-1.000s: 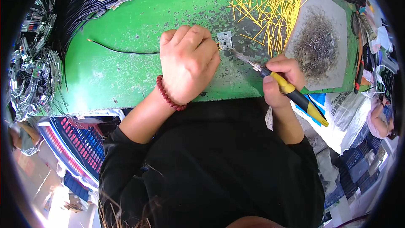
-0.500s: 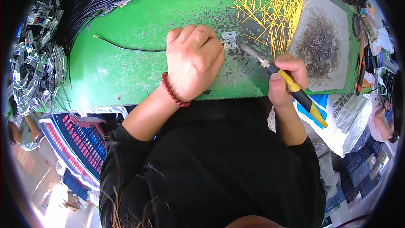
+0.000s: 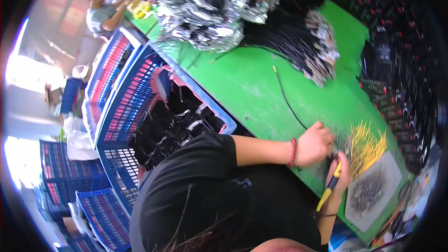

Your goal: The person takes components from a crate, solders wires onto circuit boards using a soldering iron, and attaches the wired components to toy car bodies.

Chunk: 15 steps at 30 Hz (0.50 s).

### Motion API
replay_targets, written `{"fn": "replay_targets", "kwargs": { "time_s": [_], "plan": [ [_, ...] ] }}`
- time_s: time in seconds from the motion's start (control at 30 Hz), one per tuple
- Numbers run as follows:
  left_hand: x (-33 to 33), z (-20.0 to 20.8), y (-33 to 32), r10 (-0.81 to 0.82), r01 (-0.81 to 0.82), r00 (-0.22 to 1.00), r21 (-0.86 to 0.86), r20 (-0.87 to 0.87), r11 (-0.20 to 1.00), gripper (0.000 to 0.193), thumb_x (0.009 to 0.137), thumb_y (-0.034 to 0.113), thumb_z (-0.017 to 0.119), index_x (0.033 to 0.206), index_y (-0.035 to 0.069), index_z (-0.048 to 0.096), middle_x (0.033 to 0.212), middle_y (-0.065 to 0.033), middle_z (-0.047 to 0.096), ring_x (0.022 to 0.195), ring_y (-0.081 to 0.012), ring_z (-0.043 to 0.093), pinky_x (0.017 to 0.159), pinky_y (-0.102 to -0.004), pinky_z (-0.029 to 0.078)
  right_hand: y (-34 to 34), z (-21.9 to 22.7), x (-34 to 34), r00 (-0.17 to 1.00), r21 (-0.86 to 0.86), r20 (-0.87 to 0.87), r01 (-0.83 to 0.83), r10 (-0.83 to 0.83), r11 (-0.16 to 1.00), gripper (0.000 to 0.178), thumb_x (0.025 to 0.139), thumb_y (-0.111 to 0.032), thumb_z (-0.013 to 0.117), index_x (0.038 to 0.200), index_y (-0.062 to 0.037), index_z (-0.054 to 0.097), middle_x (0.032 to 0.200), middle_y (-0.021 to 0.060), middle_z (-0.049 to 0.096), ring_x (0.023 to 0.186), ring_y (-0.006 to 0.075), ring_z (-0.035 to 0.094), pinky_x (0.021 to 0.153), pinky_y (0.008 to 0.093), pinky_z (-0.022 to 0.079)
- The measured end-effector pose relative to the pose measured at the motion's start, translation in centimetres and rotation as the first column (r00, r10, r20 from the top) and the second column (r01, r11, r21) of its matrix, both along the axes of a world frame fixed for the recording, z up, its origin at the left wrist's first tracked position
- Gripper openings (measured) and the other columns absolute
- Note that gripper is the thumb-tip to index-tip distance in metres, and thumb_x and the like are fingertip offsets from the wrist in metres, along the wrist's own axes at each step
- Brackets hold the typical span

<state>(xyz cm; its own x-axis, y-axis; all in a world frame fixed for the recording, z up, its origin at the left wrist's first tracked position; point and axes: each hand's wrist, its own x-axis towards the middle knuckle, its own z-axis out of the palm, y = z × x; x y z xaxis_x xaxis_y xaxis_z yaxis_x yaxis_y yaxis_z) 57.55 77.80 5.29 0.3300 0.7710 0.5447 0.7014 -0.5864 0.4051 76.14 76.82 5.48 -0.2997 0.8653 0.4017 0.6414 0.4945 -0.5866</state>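
Observation:
My left hand (image 3: 315, 145), with a dark red bead bracelet at the wrist, is closed on a thin black cable (image 3: 290, 106) above the green table. The cable's bare, yellowish end points away from me, up the table. Beside it my right hand (image 3: 344, 177) grips a soldering iron (image 3: 328, 190) with a yellow and black handle. Its tip is close to the left fingers. The small circuit board at the cable's other end is hidden or too blurred to make out.
Yellow wires (image 3: 366, 147) are heaped right of my hands, by a grey board (image 3: 394, 172) with dark residue. Black cables with boards (image 3: 322, 51) and a pile of silvery parts (image 3: 205, 14) lie farther up. A blue crate (image 3: 114, 158) stands left; another person (image 3: 100, 11) sits beyond.
The view has swung left, bringing the crates and another person into sight. My right hand has brought the soldering iron close to my left hand, which stays on the cable.

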Motion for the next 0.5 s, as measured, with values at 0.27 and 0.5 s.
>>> {"fn": "replay_targets", "kwargs": {
  "time_s": [0.27,0.5],
  "plan": [
    [-17.8,6.9,2.7,0.438,-0.386,0.868,0.235,-0.236,0.892,0.012,0.065,0.011,0.064,0.078,0.011,0.064,0.079,-0.0071,0.060,0.066,-0.0250,0.058,0.056,-0.0384,0.047,-0.8,-2.2,1.3,0.950,-0.141,-0.292,0.068,-0.107,0.988,0.029,0.092,-0.010,0.057,0.117,0.0033,0.056,0.082,0.0151,0.068,0.074,0.0230,0.066,0.073,0.0341,0.053],
    [-30.2,15.8,5.0,0.841,-0.719,0.515,0.452,-0.163,0.528,0.018,0.077,0.016,0.067,0.095,0.013,0.069,0.099,-0.0039,0.063,0.095,-0.0236,0.061,0.077,-0.0386,0.049,-0.9,-2.1,1.5,0.974,-0.067,-0.227,-0.021,0.005,0.998,0.025,0.090,-0.010,0.058,0.113,-0.0003,0.058,0.074,0.0137,0.067,0.067,0.0230,0.066,0.066,0.0324,0.052]
  ]
}}
